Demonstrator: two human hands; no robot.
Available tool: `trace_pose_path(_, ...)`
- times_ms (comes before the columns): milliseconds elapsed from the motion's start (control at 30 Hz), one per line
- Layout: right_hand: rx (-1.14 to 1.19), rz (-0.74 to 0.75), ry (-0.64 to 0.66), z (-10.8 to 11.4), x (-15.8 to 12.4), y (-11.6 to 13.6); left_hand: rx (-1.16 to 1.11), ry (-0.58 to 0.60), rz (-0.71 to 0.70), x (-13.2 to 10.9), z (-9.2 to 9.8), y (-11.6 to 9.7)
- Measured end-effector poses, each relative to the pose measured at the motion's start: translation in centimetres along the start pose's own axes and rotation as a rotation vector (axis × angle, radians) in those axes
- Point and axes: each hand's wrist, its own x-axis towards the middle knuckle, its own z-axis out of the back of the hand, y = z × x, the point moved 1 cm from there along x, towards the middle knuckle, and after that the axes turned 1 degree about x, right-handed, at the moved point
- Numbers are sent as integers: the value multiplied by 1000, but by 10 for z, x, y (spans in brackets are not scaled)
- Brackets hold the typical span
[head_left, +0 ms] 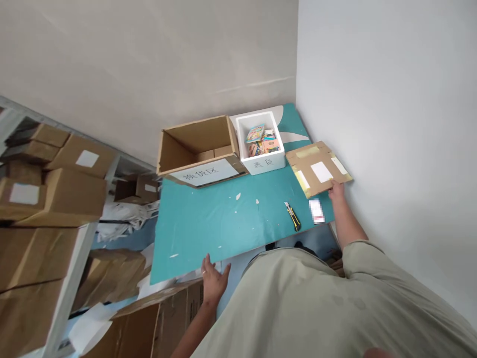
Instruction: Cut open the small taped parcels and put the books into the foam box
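Observation:
My right hand (337,191) grips the near edge of a flat cardboard package (303,161) with white labels and yellowish tape, at the right end of the table by the wall. Its fingers go partly under the package. My left hand (215,281) is at the table's front edge, fingers spread, holding nothing. Between the hands, near the front edge, lies a yellow and black utility knife (293,217). A small white slip (316,212), blurred out, lies just below the package.
On the teal table (201,223) stand an open cardboard box (238,161) with a handwritten label and a white foam box (262,163) holding colourful packets. Shelves with several cartons (74,194) are at left. A large open carton (175,311) stands beside my left arm.

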Motion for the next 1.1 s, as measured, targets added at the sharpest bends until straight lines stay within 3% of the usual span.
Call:
trace_pose_path(133, 103, 97, 20, 69, -42, 10, -360, 160, -62, 78, -9, -73)
trace_pose_path(267, 171, 159, -1, 146, -98, 29, -481, 429, -181, 142, -22, -159)
trace_pose_path(367, 191, 175, -69, 201, -152, 43, -536, 650, -298, 170, -38, -231)
trace_pose_path(433, 198, 192, -125, 233, -194, 49, -595, 818, -360, 172, -53, -280)
trace_pose_path(500, 202, 216, -181, 261, -239, 50, -659, 1012, -390, 159, -71, -323)
trace_pose_path(600, 195, 256, -261, 294, -306, 45, -671, 1348, -422, 112, -98, -369)
trace_pose_path(733, 143, 324, -364, 334, -385, 36, -565, 1685, -497, 27, -116, -389)
trace_pose_path(933, 132, 419, -511, 398, -477, 26, -434, 1789, -542, -75, -120, -390)
trace_pose_path(1100, 65, 353, -587, 454, -527, 20, -442, 1848, -589, -146, -136, -390)
